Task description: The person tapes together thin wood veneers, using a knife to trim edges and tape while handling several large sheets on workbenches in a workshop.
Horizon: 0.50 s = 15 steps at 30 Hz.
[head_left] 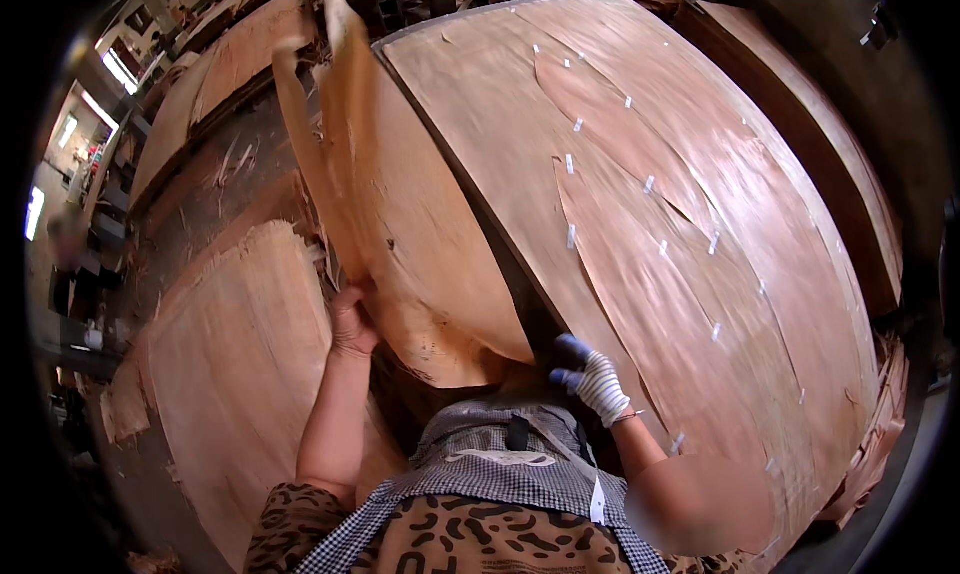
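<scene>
My bare left hand (354, 321) is closed on the near left edge of a thin, orange-tan wood veneer sheet (425, 214). The sheet is raised and curled, and its far end twists upward. On my right hand (598, 382) is a striped white glove with blue fingertips. Its fingers are apart with nothing visible between them, close to the near left edge of a broad veneer panel (500, 124). Small white tape pieces (570, 164) dot that panel along the seams. Part of my left fingers is hidden by the sheet.
Left of me lies a stack of pale veneer (235, 344) with ragged edges. More veneer sheets (235, 64) are piled at the far left, and another stack (810, 104) stands beyond the taped panel. Veneer scraps (235, 164) litter the surface at left.
</scene>
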Each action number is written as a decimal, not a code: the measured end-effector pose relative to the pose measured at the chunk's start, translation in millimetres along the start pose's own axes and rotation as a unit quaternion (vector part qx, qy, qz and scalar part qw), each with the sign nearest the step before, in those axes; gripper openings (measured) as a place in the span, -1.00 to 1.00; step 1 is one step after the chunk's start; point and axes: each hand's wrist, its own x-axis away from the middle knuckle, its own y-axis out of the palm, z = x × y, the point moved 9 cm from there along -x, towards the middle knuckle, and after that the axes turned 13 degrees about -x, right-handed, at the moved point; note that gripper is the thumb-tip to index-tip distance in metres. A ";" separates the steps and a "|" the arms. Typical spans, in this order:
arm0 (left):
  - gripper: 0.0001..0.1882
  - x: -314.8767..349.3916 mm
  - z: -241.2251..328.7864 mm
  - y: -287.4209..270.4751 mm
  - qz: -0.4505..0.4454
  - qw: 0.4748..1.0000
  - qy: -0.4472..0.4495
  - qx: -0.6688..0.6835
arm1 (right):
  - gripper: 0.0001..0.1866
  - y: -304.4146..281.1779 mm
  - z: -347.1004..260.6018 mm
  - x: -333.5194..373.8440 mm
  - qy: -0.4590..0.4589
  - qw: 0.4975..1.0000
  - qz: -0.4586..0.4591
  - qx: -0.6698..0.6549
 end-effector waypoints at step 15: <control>-0.51 -129.9 54.2 32.6 0.003 0.997 0.027 -0.074 | -0.43 71.7 -79.9 -214.2 0.011 0.967 -0.202 -0.152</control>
